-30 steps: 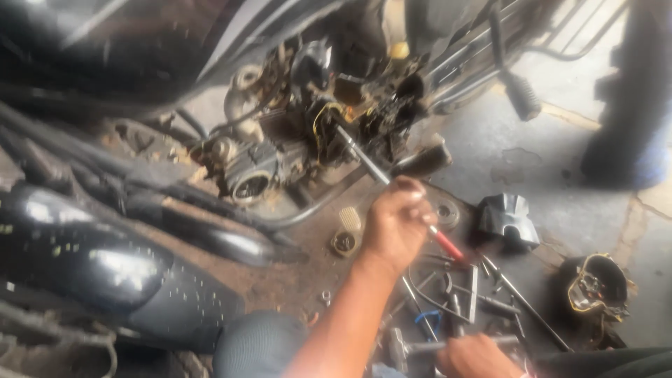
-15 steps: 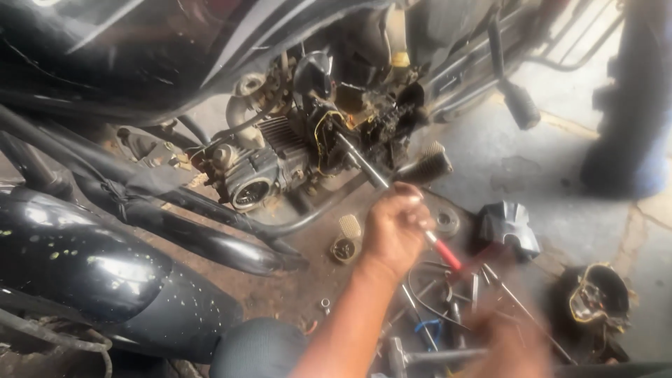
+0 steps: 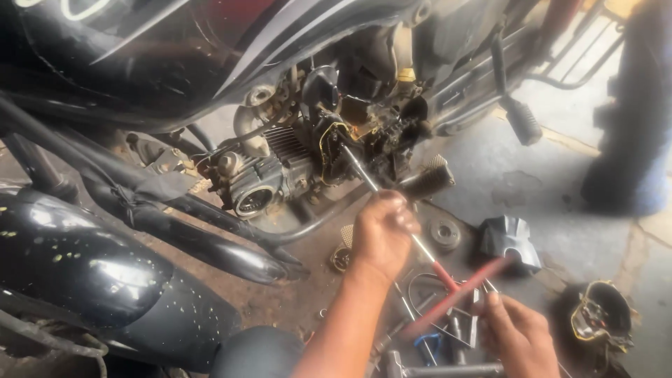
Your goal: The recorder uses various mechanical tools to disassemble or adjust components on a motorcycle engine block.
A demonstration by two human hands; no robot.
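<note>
Fingers of the left hand (image 3: 381, 234) are closed in a firm grip around the steel shaft of a T-handle wrench (image 3: 392, 210), whose tip is set into the motorcycle engine (image 3: 280, 171) under the black fuel tank. The wrench's red crossbar (image 3: 462, 294) slants below that hand, and the right hand (image 3: 521, 336) touches its lower part with curled fingers; whether they close around it I cannot tell. Loose spanners (image 3: 434, 336) lie on the oily floor (image 3: 518, 182) beside both hands, with a round gear (image 3: 444, 233) and a grey metal cover (image 3: 511, 239) just beyond.
</note>
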